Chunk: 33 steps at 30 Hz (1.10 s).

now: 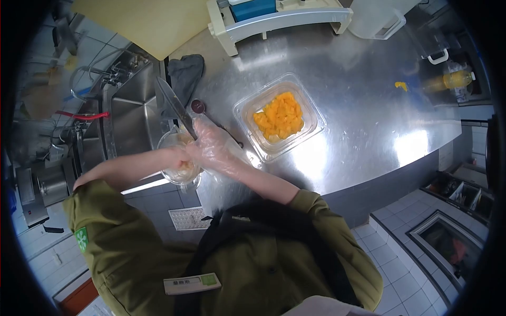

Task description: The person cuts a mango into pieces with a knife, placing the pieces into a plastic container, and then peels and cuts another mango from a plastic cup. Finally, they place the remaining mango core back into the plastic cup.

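Note:
My right hand (212,146), in a thin clear plastic glove, is wrapped round the handle end of a long knife (176,105). The blade points up and to the left, beside the sink. My left hand (184,155) meets the right one near its thumb side; its fingers are largely hidden, so I cannot make out their grip. Beneath both hands is a clear round container (167,141) with pale contents, its details blurred. To the right, a clear square tub (316,122) holds orange fruit chunks (279,117).
A steel counter (358,100) extends rightward, with a scrap of orange peel (401,85) on it. Left are a sink (134,124) and a grey cloth (185,73). A small dark round object (198,106) lies near the knife. A cream rack (284,25) and clear jug (377,21) stand behind.

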### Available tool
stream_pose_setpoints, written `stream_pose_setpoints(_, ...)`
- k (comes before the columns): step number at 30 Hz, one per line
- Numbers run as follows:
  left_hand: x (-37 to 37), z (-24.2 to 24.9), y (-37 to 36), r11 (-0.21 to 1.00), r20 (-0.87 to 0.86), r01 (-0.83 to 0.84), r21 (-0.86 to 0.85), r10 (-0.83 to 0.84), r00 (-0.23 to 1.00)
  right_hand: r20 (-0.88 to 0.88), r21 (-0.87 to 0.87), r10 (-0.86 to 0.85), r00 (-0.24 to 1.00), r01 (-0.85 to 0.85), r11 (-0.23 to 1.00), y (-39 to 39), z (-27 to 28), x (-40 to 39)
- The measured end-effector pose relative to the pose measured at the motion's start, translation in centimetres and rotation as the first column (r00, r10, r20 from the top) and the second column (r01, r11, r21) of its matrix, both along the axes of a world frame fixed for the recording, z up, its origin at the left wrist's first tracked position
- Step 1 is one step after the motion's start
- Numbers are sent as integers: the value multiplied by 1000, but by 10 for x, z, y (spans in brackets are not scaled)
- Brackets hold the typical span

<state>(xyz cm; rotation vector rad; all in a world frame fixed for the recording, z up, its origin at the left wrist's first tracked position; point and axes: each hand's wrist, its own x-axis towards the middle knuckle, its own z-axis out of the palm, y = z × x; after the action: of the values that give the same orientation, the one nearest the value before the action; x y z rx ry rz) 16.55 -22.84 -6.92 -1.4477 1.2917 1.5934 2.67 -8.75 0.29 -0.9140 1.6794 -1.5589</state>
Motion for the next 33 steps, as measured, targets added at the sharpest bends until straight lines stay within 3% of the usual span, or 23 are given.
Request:
stream_pose_setpoints(3, -45, 106, 31, 894, -53, 330, -302, -362, 931, -75, 60, 2, 997, 2, 998, 4, 12, -6)
stream_pose_setpoints(5, -55, 129, 34, 511, 75, 706, -489, -782, 618, -101, 22, 1, 995, 1, 1000, 3, 9, -5)
stream_pose_setpoints(8, -27, 134, 31, 558, -164, 425, -712, -722, 673, -37, 70, 54, 998, -51, 996, 3, 4, -7)
stream_pose_setpoints(11, -27, 177, 45, 481, -40, 465, -743, -726, 687, -329, -205, -310, 892, 253, 946, 8, 13, 4)
stream_pose_setpoints(14, -14, 181, 44, 630, -132, 359, -688, -596, 792, -159, -206, -231, 960, 197, 959, 16, 39, 12)
stream_pose_setpoints(15, -8, 182, 45, 738, -228, 262, -622, -491, 841, -148, -155, -158, 976, 135, 979, 18, 44, 14)
stream_pose_setpoints(17, 11, 154, 44, 805, -547, -88, -587, -315, 776, -129, -53, -30, 991, 23, 998, 19, 54, 17)
stream_pose_setpoints(18, 18, 142, 45, 815, -690, -253, -522, -228, 687, -134, -67, -29, 991, 21, 998, 17, 52, 20)
stream_pose_setpoints(21, 16, 135, 63, 800, -872, -550, -239, 72, 484, -139, -98, -32, 990, 19, 995, 9, 44, 28)
stream_pose_setpoints(22, 11, 133, 69, 771, -915, -637, -14, 247, 320, -133, -98, -38, 990, 25, 995, 8, 44, 30)
stream_pose_setpoints(24, 2, 128, 83, 599, -826, -670, 438, 563, -37, -109, -108, -54, 993, 42, 993, 10, 41, 36)
stream_pose_setpoints(25, 1, 140, 89, 596, -771, -601, 533, 635, -55, -93, -124, -65, 994, 53, 991, 9, 38, 40)
stream_pose_setpoints(28, -5, 125, 79, 561, -688, -546, 623, 725, -40, 97, -31, -49, 994, 52, 998, 8, 29, 39)
stream_pose_setpoints(29, -6, 132, 83, 588, -743, -679, 440, 663, 93, 186, 29, -59, 981, 54, 998, 13, 27, 31)
stream_pose_setpoints(32, 0, 125, 81, 632, -770, -625, 458, 634, 77, 107, -40, -19, 994, 23, 999, 33, 38, 17)
stream_pose_setpoints(33, 0, 120, 79, 700, -854, -625, 344, 511, 102, 97, -22, -24, 995, 26, 999, 39, 48, 15)
